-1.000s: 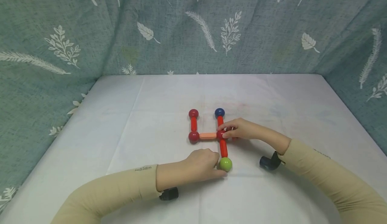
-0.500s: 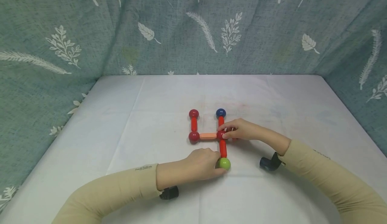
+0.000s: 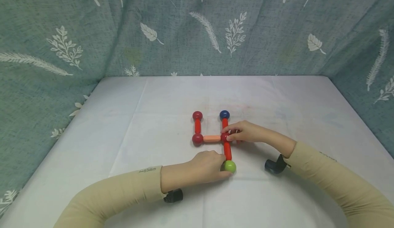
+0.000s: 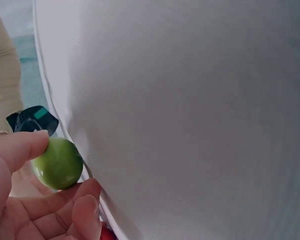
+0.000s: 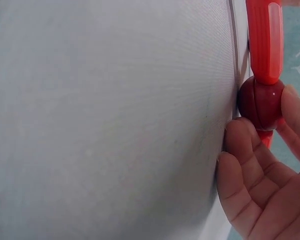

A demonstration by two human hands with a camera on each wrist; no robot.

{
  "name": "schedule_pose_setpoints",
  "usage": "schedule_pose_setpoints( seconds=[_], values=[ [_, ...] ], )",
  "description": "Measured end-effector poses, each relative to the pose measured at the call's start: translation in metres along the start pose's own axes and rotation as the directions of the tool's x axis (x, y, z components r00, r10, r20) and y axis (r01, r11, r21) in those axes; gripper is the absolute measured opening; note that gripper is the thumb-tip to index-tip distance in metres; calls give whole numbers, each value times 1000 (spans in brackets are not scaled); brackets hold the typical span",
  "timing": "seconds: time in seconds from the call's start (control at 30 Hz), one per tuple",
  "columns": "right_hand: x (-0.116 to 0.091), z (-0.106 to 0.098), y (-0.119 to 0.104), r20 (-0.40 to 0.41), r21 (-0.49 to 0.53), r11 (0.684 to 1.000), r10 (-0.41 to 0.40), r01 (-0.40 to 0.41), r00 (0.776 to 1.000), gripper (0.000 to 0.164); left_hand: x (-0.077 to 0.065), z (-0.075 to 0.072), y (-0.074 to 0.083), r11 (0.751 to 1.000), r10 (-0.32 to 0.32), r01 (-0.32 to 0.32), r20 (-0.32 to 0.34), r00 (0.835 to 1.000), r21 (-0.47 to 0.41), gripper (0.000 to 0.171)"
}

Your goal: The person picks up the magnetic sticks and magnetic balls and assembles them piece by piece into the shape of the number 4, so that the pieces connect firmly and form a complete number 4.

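A flat figure of ball-and-rod building pieces lies on the white cloth. My left hand [image 3: 205,168] pinches the green ball [image 4: 59,164] at its near end, between thumb and fingers. From that ball a red rod [image 3: 227,151] leads away to a dark red ball [image 5: 261,103], which my right hand [image 3: 247,131] grips with thumb and fingers. Beyond it, another red rod [image 3: 225,123] ends in a blue ball [image 3: 224,114]. An orange rod [image 3: 212,138] runs left to a second red ball [image 3: 197,139], joined by a rod [image 3: 197,126] to a third red ball [image 3: 197,115].
A white cloth [image 3: 154,118] covers the table, with a leaf-patterned green curtain [image 3: 172,33] behind it and at the sides. Dark wrist cameras stick out below the left sleeve [image 3: 135,183] and the right sleeve [image 3: 326,169].
The green ball and near red rod swung slightly left, then back right, with my left hand. My right hand has kept its place on the dark red ball.
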State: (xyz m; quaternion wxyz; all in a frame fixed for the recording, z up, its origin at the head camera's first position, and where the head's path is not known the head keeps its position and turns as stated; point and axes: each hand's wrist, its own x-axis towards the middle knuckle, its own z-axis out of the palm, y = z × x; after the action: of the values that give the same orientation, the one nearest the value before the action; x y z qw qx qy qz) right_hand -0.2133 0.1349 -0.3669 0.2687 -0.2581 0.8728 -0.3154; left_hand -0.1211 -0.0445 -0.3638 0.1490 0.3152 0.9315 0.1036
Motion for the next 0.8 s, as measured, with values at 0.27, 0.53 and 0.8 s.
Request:
schedule_pose_setpoints(
  seconds=[0.27,0.53,0.8],
  values=[
    [1,0,1,1,3,1000,11,-11,1000,38,2,-1,2,1000,3,-3,23,1000,18,31],
    [0,0,2,2,-4,1000,11,-11,1000,38,2,0,3,1000,-9,8,28,1000,18,33],
    [-2,-1,5,-10,-16,1000,-17,17,1000,41,-2,-4,0,999,-31,31,37,999,6,37]
  ],
)
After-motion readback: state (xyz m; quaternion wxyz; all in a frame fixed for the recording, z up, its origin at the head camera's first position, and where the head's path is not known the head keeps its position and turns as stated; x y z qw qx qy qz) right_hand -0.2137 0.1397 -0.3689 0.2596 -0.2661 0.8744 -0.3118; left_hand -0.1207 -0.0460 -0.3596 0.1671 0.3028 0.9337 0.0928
